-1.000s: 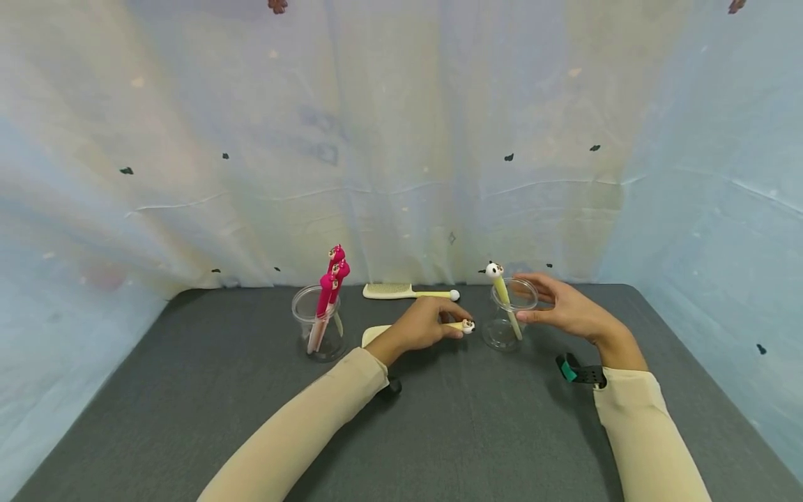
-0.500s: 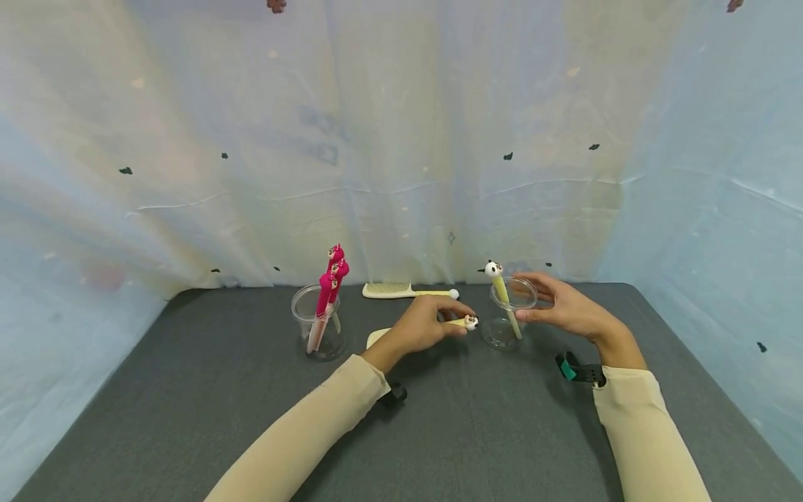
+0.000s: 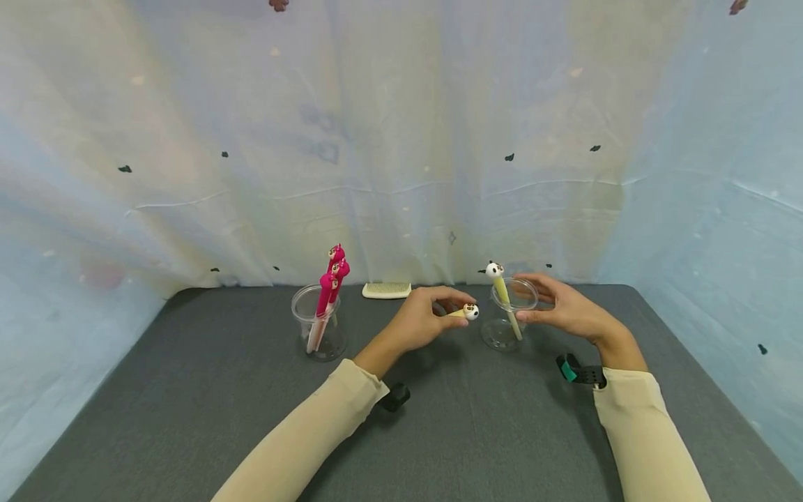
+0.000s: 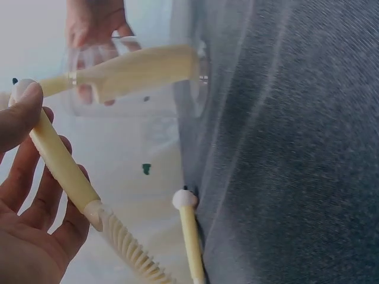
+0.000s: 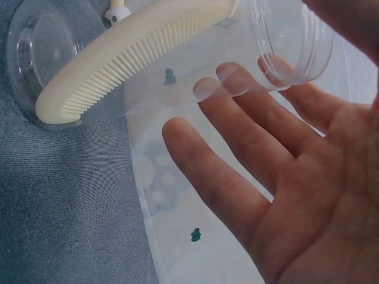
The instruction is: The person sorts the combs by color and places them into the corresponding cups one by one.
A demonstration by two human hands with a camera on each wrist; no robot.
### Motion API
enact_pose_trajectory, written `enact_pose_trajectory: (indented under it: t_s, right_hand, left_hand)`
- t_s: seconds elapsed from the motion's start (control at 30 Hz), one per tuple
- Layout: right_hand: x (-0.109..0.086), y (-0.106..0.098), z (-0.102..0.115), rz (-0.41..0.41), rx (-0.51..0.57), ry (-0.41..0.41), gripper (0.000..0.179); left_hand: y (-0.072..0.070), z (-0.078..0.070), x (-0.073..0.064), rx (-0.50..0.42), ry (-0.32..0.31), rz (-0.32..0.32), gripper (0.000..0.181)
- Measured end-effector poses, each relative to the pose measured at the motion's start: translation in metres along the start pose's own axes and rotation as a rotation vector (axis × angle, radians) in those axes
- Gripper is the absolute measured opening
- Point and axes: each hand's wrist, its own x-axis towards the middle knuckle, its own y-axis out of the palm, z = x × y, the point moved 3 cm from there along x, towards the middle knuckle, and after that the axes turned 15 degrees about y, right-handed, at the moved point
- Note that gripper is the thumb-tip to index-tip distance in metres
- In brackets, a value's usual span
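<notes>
My left hand (image 3: 417,321) pinches a cream comb with a panda-head end (image 3: 470,312) between thumb and fingers, raised over the table. In the left wrist view the comb's teeth (image 4: 133,245) point away from the palm, slanting down. A clear plastic jar (image 3: 500,341) stands just right of it, with another panda comb (image 5: 127,47) leaning inside, teeth end down. My right hand (image 3: 567,310) holds that jar near its rim, thumb in front and fingers behind. A third panda comb (image 3: 385,291) lies at the back, its handle hidden behind my left hand.
On the left stands a second clear jar (image 3: 301,307) with several pink-handled items (image 3: 335,268) topped by animal heads. A pale curtain (image 3: 401,174) hangs behind the dark grey table (image 3: 477,432). Black wrist straps (image 3: 586,374) hang at both wrists.
My left hand has lifted the comb off the table and turned it slightly, its panda end now higher. The right hand and its jar stay put.
</notes>
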Motion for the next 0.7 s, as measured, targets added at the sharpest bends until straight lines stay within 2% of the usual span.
enact_pose_trajectory:
  t_s: [0.43, 0.7]
  right_hand:
    - [0.001, 0.000, 0.001, 0.005, 0.001, -0.001, 0.073]
    - [0.000, 0.000, 0.000, 0.010, 0.005, -0.014, 0.073]
  left_hand:
    - [-0.015, -0.014, -0.007, -0.117, 0.051, -0.103, 0.033]
    - [-0.025, -0.021, -0.012, -0.170, 0.094, -0.198, 0.037]
